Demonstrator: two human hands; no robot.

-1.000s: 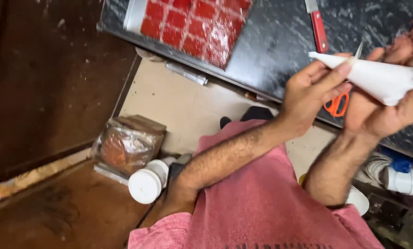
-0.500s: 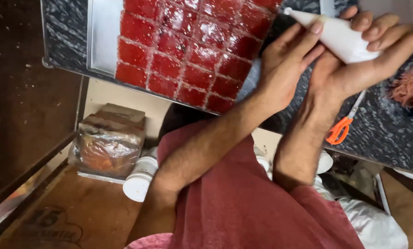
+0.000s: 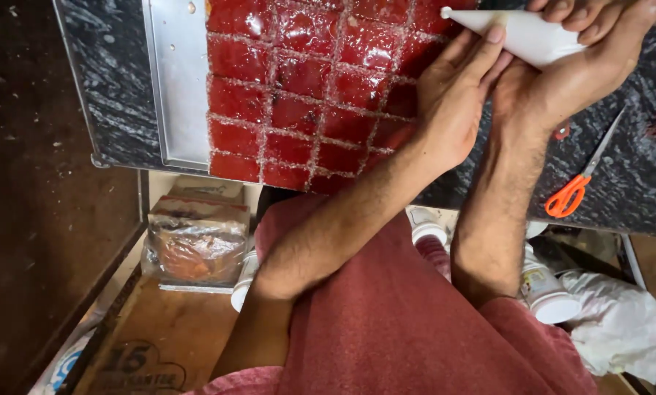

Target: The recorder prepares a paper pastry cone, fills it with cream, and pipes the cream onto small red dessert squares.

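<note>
A white piping bag [image 3: 522,33] is held in both hands over a metal tray [image 3: 173,88] of red glazed cake cut into squares [image 3: 306,88]. My right hand [image 3: 576,62] wraps around the wide end of the bag. My left hand [image 3: 456,91] lies flat against the bag's narrow part, fingers pointing toward the nozzle. The nozzle tip hangs just above the cake's upper right squares. The tray rests on a dark speckled counter [image 3: 108,80].
Orange-handled scissors [image 3: 578,186] lie on the counter at the right. Below the counter edge sit a wrapped brown package [image 3: 196,245], white jars [image 3: 547,289] and a crumpled white bag [image 3: 620,322]. My red shirt fills the lower middle.
The view has shifted so the cake tray fills the upper frame. Both hands have carried the piping bag from beside the counter to over the cake.
</note>
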